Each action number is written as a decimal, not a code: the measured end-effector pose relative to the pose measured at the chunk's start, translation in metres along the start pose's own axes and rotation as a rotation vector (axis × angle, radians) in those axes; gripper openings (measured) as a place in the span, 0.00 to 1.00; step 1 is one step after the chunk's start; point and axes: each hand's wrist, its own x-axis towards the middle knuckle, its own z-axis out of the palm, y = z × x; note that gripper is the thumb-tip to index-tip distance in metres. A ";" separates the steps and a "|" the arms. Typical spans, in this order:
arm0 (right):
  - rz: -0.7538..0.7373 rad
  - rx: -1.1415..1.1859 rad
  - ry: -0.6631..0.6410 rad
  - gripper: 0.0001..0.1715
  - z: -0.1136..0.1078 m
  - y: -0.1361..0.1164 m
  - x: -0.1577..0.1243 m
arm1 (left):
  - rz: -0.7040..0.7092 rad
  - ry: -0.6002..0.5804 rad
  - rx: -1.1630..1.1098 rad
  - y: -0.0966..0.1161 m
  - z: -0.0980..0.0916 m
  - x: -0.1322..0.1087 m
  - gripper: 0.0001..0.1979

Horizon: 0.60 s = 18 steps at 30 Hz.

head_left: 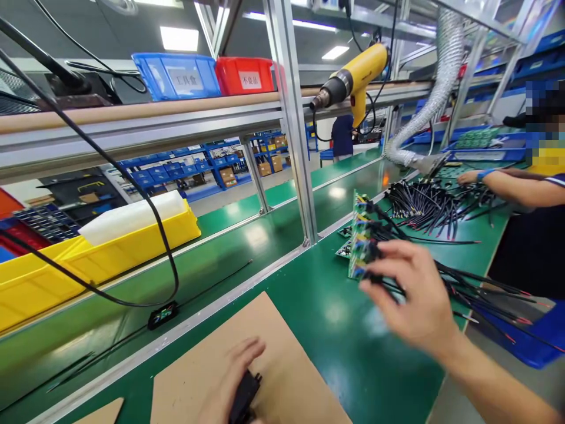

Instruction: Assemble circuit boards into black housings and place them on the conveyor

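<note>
My left hand (232,383) is over the brown cardboard sheet (282,353), closed around a black plastic housing (243,396) with small prongs at its end. Further right, my right hand (415,294) pinches a black part at the near end of a row of green circuit boards (356,235). The boards stand on edge, with yellow and blue wires and black cables (468,277) trailing to the right. My fingers partly hide the pinched part. Small board pieces (344,249) lie just behind the row.
A pile of black cables (424,203) lies on the green bench, near a co-worker's arm (516,185). A yellow heat gun (359,76) hangs above. Across the metal rail are a black housing with cable (162,315) and a yellow bin (132,259). A black cord (145,200) loops at left.
</note>
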 end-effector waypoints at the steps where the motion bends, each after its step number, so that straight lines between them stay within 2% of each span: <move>1: -0.067 0.040 0.000 0.13 0.001 -0.028 -0.013 | 0.015 -0.089 -0.197 0.019 0.003 0.015 0.33; 3: -0.192 0.129 -0.042 0.15 0.010 -0.073 -0.036 | 0.036 -0.285 -0.512 0.052 0.012 0.040 0.37; 5: -0.240 0.205 -0.075 0.18 0.015 -0.098 -0.048 | -0.027 -0.335 -0.644 0.075 0.017 0.054 0.31; 7: -0.269 0.284 -0.168 0.19 0.007 -0.106 -0.047 | -0.033 -0.279 -0.598 0.085 0.011 0.057 0.24; 9: -0.280 0.363 -0.247 0.22 -0.014 -0.104 -0.035 | 0.053 -0.155 -0.416 0.084 -0.004 0.056 0.19; 10: -0.279 0.392 -0.253 0.25 -0.025 -0.102 -0.026 | 0.121 -0.085 -0.302 0.083 -0.013 0.055 0.18; 12: -0.208 0.372 -0.181 0.32 -0.041 -0.094 -0.007 | 0.286 0.025 -0.103 0.080 -0.032 0.056 0.16; 14: -0.140 0.332 -0.174 0.36 -0.042 -0.087 0.013 | 0.450 0.108 0.018 0.081 -0.046 0.059 0.15; 16: -0.100 0.392 -0.318 0.32 -0.033 -0.082 0.031 | 0.563 0.148 0.097 0.083 -0.055 0.062 0.15; 18: -0.098 0.552 -0.577 0.27 -0.022 -0.077 0.046 | 0.605 0.180 0.120 0.086 -0.060 0.064 0.14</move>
